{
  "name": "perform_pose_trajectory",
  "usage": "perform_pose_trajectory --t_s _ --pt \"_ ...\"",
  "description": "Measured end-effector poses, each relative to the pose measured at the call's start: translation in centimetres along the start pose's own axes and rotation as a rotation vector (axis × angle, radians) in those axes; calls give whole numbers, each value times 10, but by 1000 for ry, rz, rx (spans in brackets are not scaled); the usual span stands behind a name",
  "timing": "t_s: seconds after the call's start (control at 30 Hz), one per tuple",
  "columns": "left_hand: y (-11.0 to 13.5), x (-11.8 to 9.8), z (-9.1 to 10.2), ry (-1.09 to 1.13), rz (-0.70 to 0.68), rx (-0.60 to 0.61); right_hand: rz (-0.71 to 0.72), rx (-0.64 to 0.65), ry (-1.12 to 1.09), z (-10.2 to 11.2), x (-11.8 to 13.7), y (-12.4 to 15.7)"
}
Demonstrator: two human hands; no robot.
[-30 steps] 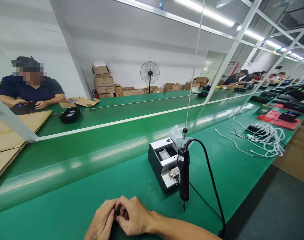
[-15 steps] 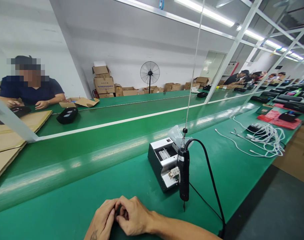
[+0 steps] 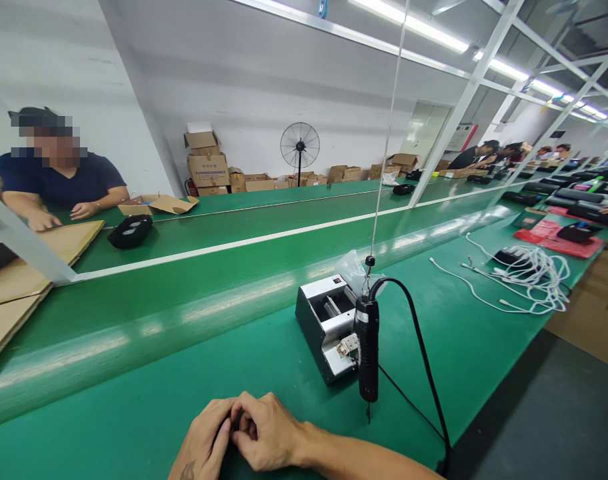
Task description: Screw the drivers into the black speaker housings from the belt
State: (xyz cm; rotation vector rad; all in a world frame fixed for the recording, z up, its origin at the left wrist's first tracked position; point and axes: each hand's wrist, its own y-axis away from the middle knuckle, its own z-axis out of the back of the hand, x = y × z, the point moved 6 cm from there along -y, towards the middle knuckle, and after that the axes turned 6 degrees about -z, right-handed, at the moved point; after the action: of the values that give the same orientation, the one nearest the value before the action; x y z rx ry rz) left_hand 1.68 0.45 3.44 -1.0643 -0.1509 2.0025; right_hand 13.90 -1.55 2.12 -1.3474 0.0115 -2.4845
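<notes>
My left hand and my right hand rest together at the near edge of the green bench, fingers curled and clasped against each other. Nothing shows between them. A black electric screwdriver hangs on a cord just right of my hands, tip down above the bench. Behind it stands a small silver and black screw feeder box.
A green conveyor belt runs across the middle, carrying a black device. A person in a dark shirt sits across it at cardboard sheets. White cables lie at the right. Other workers sit far right.
My hands stay clasped. The black device on the belt has drifted left, and the person across has moved a hand onto the cardboard.
</notes>
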Motion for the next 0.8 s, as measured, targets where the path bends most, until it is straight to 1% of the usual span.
perform_pose_trajectory --t_s 0.13,0.47,0.8 --pt "-5 -7 3 -8 -17 -4 4 -9 1 1 1 0" --pt "-7 -8 3 -42 -14 -6 -33 45 61 1 2 -1" --pt "-10 -13 4 -42 -33 -11 -20 30 82 1 0 0"
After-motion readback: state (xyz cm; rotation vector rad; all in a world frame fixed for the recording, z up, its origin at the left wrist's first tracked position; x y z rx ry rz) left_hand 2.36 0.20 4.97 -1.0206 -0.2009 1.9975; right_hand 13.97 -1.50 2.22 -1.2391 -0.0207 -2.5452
